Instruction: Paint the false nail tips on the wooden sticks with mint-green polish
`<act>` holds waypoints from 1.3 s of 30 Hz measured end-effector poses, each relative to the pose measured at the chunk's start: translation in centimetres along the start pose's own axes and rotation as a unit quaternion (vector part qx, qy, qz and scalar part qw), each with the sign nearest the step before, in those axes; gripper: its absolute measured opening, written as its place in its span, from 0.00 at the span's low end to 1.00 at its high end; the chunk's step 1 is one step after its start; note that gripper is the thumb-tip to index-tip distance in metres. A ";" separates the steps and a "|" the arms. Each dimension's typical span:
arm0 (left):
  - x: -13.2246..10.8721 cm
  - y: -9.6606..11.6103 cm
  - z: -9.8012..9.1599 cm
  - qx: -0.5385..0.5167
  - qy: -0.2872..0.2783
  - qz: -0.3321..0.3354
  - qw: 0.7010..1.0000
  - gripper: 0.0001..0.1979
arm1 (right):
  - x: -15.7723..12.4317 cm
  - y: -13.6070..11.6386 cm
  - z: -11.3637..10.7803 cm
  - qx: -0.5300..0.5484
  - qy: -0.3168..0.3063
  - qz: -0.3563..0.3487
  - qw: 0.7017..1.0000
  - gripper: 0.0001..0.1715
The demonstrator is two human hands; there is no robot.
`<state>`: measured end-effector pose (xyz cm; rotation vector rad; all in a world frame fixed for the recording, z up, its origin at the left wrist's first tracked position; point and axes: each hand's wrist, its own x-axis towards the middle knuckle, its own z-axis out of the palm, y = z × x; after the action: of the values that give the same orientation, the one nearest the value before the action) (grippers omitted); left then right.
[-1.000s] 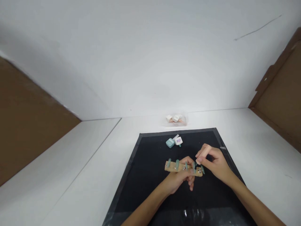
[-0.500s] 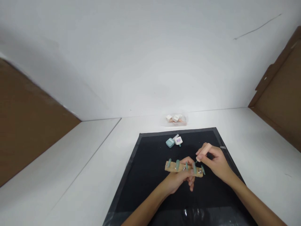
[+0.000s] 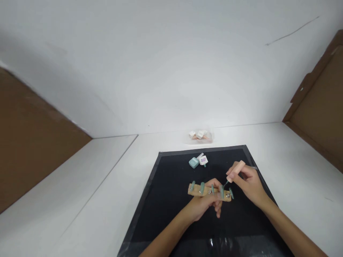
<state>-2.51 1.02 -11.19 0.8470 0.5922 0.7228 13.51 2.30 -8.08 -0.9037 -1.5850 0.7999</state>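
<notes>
Obs., head view (clock directions: 12 = away toward the wall, 6 = toward the person).

- Wooden strip (image 3: 207, 190) is held just above the black mat (image 3: 166, 192), which lies on the white bench (image 3: 107, 185). Its long axis runs 9 to 3, with the 3 o'clock end dipping slightly toward 4.
- Five green nail tips (image 3: 202, 187) sit in a row along the strip, each lying across it.
- Left hand (image 3: 204, 205) comes in from 6-7 o'clock. It is closed on the strip from its near side, with the fingers wrapped under the right half.
- Right hand (image 3: 248, 184) is at 3 o'clock of the strip, pinched shut on a brush (image 3: 235, 170) with a peach handle.
- The brush slants from 1-2 o'clock down to 7-8 o'clock. Its tip is over the fourth nail tip counting from 9 o'clock (contact cannot be told at this size).
- Key relation: the brush crosses the strip's axis obliquely. The right hand is nearer the 3 o'clock end, and the 9 o'clock end stands free of both hands.
- At 12 o'clock of the strip, well apart from it on the mat, are a teal bottle (image 3: 193, 162) and a white bottle (image 3: 203, 159), touching each other.
- A clear bag (image 3: 200, 135) of small items lies beyond the mat's far edge.
</notes>
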 end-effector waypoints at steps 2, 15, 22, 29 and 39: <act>0.0 0.2 0.1 0.000 0.008 0.000 1.000 0.18 | 0.0 -0.3 0.0 0.027 -0.023 -0.003 0.999 0.17; 0.2 -0.2 0.1 0.002 -0.002 0.002 1.000 0.16 | 0.0 0.1 0.0 -0.022 -0.042 -0.019 0.999 0.16; 0.2 -0.3 -0.1 0.013 -0.014 0.000 1.000 0.16 | 0.0 0.2 0.1 -0.041 -0.012 0.012 0.999 0.15; 0.0 -0.6 -0.3 0.006 -0.023 0.009 1.000 0.15 | -0.1 0.6 0.0 0.060 0.027 0.107 0.992 0.17; 0.1 -0.3 -0.3 0.011 -0.020 0.006 1.000 0.15 | -0.4 -0.2 -0.4 0.174 -0.110 0.070 0.976 0.13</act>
<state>-2.60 1.10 -11.57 0.8838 0.5610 0.7094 13.89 1.87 -8.08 -0.6932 -1.5139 1.2706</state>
